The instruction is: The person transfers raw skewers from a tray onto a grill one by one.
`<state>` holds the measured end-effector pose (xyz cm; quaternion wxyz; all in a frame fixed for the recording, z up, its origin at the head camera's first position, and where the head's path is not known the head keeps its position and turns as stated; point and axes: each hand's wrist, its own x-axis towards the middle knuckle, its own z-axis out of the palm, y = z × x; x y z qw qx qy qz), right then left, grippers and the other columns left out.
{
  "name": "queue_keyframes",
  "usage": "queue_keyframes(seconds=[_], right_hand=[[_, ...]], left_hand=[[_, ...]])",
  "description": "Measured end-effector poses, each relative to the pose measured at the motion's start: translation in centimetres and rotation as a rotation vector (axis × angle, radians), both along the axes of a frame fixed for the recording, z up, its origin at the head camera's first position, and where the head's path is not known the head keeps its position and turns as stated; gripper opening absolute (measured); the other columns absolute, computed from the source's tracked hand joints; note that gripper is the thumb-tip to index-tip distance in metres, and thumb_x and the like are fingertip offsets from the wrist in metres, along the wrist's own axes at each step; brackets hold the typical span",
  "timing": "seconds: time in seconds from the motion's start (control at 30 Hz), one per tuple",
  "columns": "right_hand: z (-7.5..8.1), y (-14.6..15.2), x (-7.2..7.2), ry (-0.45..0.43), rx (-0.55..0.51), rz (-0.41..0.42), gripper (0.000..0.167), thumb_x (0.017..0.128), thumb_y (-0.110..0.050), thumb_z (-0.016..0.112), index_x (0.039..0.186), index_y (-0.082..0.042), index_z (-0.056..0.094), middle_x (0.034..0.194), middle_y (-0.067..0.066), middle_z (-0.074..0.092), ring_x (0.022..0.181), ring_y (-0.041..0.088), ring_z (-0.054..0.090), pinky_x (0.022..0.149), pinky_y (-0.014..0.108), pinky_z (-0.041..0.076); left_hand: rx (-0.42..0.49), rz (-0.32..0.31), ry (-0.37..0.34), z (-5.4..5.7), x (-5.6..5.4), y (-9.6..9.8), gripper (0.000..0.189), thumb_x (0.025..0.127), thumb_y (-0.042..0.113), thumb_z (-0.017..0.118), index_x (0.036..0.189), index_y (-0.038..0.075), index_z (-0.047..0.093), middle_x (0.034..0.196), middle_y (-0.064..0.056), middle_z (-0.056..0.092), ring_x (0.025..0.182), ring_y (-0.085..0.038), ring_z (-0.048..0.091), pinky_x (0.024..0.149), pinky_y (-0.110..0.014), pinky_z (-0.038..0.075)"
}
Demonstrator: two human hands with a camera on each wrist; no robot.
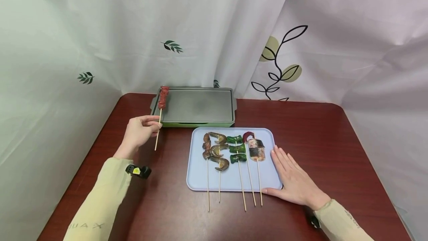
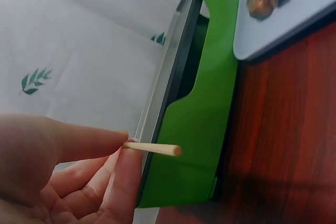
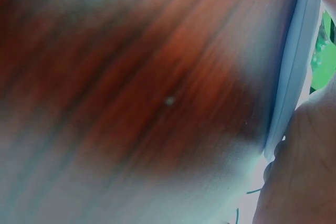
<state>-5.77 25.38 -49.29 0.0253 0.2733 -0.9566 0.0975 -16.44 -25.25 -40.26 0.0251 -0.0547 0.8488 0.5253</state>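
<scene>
Between thumb and fingers my left hand pinches the wooden stick of a red meat skewer. The meat overlaps the left end of the grey grill plate in the head view; the stick's blunt end points at the left wrist camera. My right hand lies with straight fingers along the right edge of a pale blue tray, thumb at its lower right corner. On the tray lie a brown meat skewer, a shrimp skewer, green rolls, a dark red curled piece and fish chunks.
The grill has a green base and stands at the back of the dark red wooden table, just behind the tray. Several skewer sticks stick out past the tray's front edge. White curtains with leaf prints close off the back and sides.
</scene>
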Motion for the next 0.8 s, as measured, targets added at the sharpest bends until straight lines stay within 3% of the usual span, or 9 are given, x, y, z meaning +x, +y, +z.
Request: queue_keyframes(seconds=[0.23, 0.47, 0.8], right_hand=[[0.3, -0.1, 0.1, -0.013, -0.001, -0.003, 0.119, 0.082, -0.081, 0.060, 0.155, 0.009, 0.029, 0.163, 0.025, 0.021, 0.149, 0.041, 0.022, 0.123, 0.046, 0.017], [0.3, -0.2, 0.1, -0.010, -0.001, 0.000, 0.119, 0.083, -0.080, 0.060, 0.155, 0.009, 0.030, 0.163, 0.026, 0.021, 0.149, 0.041, 0.022, 0.122, 0.047, 0.018], [0.3, -0.1, 0.1, -0.010, 0.000, -0.004, 0.119, 0.083, -0.080, 0.060, 0.155, 0.009, 0.029, 0.163, 0.026, 0.020, 0.149, 0.041, 0.021, 0.122, 0.047, 0.017]], left_hand=[[-0.060, -0.022, -0.069, 0.5, -1.2, -0.5, 0.036, 0.098, 0.005, 0.064, 0.132, -0.007, 0.063, 0.113, -0.025, 0.070, 0.096, -0.032, 0.071, 0.082, -0.042, 0.061], [-0.103, -0.023, -0.108, 0.3, -2.1, -0.9, 0.034, 0.099, 0.006, 0.065, 0.131, -0.006, 0.064, 0.114, -0.026, 0.070, 0.098, -0.033, 0.071, 0.083, -0.042, 0.060], [-0.127, -0.008, -0.120, 0.0, -2.1, -1.0, 0.036, 0.098, 0.008, 0.065, 0.133, -0.004, 0.064, 0.114, -0.027, 0.070, 0.101, -0.036, 0.070, 0.085, -0.046, 0.059]])
